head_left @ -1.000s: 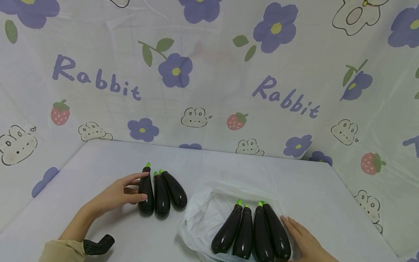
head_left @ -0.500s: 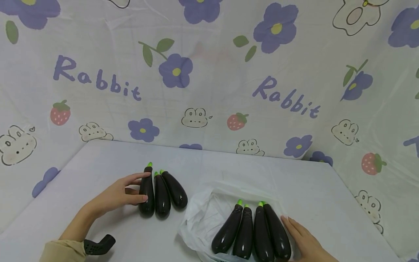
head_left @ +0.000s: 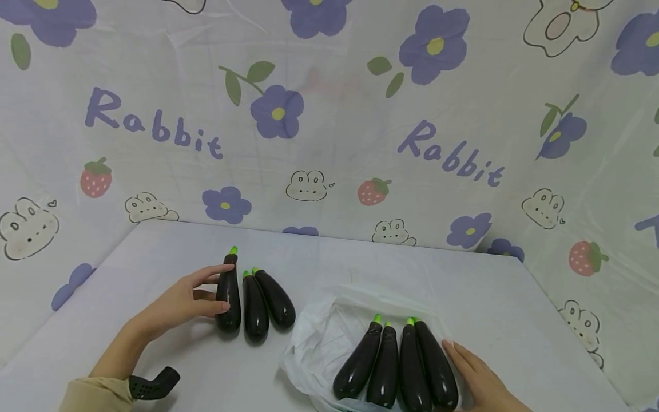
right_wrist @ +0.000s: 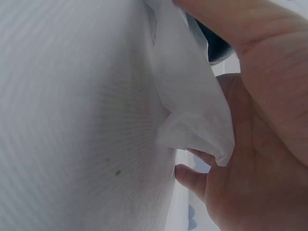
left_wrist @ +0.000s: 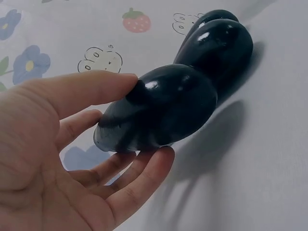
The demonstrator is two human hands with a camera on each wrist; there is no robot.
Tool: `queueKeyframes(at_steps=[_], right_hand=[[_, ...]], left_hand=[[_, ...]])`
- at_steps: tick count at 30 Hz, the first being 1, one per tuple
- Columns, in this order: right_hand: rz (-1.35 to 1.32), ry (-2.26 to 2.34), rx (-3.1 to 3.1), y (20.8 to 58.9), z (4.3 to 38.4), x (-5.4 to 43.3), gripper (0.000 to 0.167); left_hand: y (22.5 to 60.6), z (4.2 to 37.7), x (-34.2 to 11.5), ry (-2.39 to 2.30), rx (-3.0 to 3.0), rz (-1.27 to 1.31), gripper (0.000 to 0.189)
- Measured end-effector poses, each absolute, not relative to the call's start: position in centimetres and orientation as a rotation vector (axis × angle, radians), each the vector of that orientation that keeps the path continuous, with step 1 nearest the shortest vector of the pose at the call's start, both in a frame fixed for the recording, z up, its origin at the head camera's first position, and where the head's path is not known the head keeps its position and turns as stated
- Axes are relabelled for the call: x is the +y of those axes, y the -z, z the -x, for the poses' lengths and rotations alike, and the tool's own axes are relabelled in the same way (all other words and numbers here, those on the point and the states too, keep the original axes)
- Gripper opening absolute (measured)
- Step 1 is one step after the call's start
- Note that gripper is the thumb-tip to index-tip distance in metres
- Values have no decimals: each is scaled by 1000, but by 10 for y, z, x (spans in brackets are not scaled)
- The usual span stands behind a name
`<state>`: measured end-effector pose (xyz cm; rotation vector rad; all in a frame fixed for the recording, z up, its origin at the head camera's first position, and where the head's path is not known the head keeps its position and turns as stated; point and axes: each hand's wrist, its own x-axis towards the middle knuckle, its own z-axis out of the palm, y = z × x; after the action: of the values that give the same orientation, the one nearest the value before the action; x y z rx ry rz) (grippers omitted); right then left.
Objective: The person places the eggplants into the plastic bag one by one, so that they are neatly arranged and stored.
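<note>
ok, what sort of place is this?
Probably an indoor staged tabletop set, perhaps for filming: a creased sheet printed with "Rabbit" and flowers forms the backdrop, a plain white table stands before it, and glossy eggplants lie there.

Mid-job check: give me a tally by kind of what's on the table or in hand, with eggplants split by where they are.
Eggplant in the left hand: 1
Eggplants beside it on the table: 2
Eggplants in the open plastic bag: 4
Plastic bag: 1
Total: 8, including 7 eggplants

Muted, diffuse light, glints on eggplants (left_wrist: 163,108), soft shadows (left_wrist: 219,137), hazy right-wrist view
</note>
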<state>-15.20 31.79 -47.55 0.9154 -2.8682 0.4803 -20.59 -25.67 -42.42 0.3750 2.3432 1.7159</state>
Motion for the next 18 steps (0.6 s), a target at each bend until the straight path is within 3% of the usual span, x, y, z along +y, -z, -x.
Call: queueKeyframes(at_steps=[18], right_hand=[[-882,-502,-2923,474,151,317,127]], left_hand=[[412,203,-250,-1685,2389,-377,74]])
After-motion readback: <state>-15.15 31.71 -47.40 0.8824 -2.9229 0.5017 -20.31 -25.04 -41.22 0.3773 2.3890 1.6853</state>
